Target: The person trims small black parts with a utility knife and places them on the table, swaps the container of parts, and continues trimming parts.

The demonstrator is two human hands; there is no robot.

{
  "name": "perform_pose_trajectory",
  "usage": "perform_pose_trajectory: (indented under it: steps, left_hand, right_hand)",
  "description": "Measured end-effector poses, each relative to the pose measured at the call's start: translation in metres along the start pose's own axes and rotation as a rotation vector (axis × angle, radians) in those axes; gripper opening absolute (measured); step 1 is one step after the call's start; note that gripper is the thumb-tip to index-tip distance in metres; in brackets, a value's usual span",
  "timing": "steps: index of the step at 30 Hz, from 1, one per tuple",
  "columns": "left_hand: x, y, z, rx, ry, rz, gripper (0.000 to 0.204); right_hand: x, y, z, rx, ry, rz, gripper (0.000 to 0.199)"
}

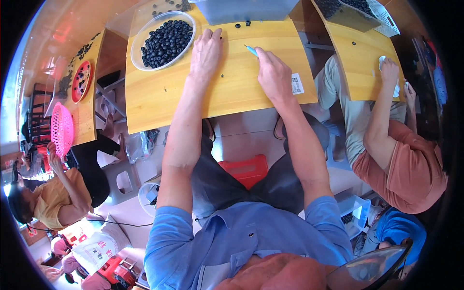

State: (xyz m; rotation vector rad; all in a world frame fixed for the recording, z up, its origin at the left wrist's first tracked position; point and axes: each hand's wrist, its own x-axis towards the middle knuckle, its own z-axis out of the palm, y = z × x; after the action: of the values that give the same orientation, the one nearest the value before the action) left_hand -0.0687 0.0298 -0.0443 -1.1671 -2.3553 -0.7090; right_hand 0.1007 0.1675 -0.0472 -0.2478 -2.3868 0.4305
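My left hand (207, 54) is closed at the fingertips beside the clear round bowl (133, 47); a dark speck shows at the fingers, too small to name. Inside that bowl lies a heap of small dark round beads or berries (166, 42). In my right hand (273, 72) is a thin light-blue-handled pointed tool (251, 50), its tip directed left and away from me. The two hands are apart, both over the yellow wooden table (232, 92). Two dark round pieces (238, 25) sit near the far edge.
A translucent bin (246, 12) stands at the table's far side. A white label (297, 83) is at the right. On the left table are a red plate (81, 81) and a pink basket (62, 129). Co-workers sit on both sides. Below me is a red object (247, 170).
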Motion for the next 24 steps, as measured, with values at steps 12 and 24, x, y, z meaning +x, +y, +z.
perform_pose_trajectory:
  steps: [12, 24]
  left_hand:
    - [-0.005, 0.001, -0.007, -0.167, -0.098, -0.210, 0.016]
    - [-0.010, 0.021, -0.037, -0.995, -0.203, -0.631, 0.032]
  right_hand:
    - [0.001, 0.003, -0.006, 0.040, 0.013, 0.034, 0.029]
    - [0.002, -0.006, -0.003, 0.092, -0.011, 0.061, 0.028]
